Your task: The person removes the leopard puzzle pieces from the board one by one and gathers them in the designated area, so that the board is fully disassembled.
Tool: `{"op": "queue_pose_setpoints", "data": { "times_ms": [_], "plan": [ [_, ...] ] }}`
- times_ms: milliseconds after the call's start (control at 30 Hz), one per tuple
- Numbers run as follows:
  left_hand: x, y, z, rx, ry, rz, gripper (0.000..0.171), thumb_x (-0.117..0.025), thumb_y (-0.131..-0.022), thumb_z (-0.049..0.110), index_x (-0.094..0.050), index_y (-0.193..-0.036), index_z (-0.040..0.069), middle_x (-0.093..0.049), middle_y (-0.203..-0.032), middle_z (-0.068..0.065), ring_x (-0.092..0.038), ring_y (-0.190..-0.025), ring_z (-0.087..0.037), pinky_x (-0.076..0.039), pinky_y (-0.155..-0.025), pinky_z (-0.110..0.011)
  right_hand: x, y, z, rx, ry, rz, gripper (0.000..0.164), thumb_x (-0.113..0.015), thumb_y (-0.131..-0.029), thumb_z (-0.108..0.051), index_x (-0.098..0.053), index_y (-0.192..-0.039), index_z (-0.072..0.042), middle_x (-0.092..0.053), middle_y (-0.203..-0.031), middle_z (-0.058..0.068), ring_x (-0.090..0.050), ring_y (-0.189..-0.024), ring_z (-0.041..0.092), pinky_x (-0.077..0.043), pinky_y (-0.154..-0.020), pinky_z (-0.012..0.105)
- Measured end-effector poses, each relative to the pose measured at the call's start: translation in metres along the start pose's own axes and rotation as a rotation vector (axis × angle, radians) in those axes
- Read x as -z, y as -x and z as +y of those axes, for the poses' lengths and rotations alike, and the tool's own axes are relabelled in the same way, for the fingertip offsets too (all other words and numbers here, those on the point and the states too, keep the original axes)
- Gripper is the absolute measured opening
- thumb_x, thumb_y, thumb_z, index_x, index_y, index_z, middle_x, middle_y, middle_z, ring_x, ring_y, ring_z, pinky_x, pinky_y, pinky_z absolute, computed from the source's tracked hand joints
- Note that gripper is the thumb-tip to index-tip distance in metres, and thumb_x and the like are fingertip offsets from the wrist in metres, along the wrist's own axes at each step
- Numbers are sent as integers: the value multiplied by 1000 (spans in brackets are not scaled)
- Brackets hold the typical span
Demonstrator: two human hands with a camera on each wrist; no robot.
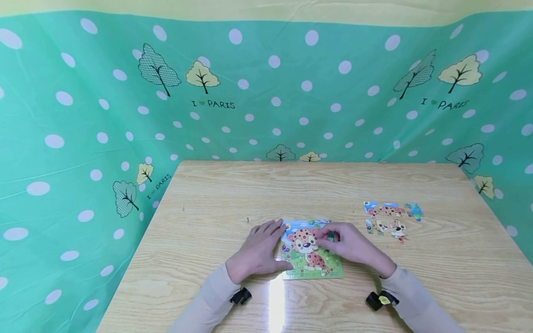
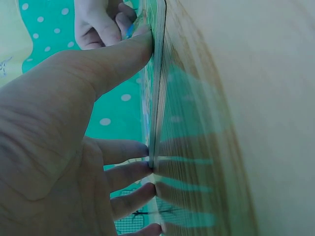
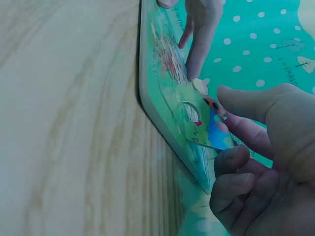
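A jigsaw puzzle board (image 1: 313,274) with a spotted leopard cub picture lies flat on the table in the head view. My left hand (image 1: 261,249) rests at its left side, fingers spread, the thumb touching the board's lower left edge. Over the board's upper right part, my right hand (image 1: 350,241) pinches a puzzle piece (image 3: 216,129) between thumb and fingers. In the right wrist view this piece shows green, blue and spotted orange and is tilted against the board. Whether it lies fully in a gap is hidden by the fingers.
Loose puzzle pieces lie to the right in two groups, an upper row (image 1: 385,211) and a lower row (image 1: 387,226). A blue-green piece (image 1: 414,210) sits at their right end. A dotted green cloth (image 1: 291,92) hangs behind the wooden table (image 1: 200,194).
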State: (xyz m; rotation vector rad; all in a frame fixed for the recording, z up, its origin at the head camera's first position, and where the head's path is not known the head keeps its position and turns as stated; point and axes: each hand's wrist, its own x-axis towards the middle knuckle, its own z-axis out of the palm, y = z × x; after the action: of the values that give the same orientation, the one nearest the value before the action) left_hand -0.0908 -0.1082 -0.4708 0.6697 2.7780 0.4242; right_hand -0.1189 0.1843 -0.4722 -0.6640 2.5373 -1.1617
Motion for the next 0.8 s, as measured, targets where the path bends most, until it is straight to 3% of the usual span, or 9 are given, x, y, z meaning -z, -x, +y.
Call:
{"op": "queue_pose_setpoints", "data": {
  "times_ms": [167,333,800],
  "plan": [
    [-1,0,0,-1,4,0,110,-79,-84,70,-37,-167,12,-31,-176,-10,-31,-162,-34,-30,-130,-59,2,1,-1,-12,-21,-6,10,-76,-100,-29,-80,-103,-20,-62,-74,-6,-43,-54,4,-40,-49,22],
    [-1,0,0,-1,0,0,110,-79,-84,70,-37,-167,13,-31,-176,-10,-32,-161,-34,-31,-130,-59,4,1,0,-22,-41,-36,12,-73,-102,-28,-80,-102,-19,-65,-78,-4,-43,-56,4,-39,-52,21],
    [-1,1,0,1,-7,7,110,-80,-83,70,-38,-166,12,-31,-176,-10,-33,-161,-34,-31,-129,-59,4,1,1,-11,-40,-81,17,-63,-108,-27,-77,-109,-16,-57,-78,-6,-45,-62,5,-42,-58,23]
  ]
}}
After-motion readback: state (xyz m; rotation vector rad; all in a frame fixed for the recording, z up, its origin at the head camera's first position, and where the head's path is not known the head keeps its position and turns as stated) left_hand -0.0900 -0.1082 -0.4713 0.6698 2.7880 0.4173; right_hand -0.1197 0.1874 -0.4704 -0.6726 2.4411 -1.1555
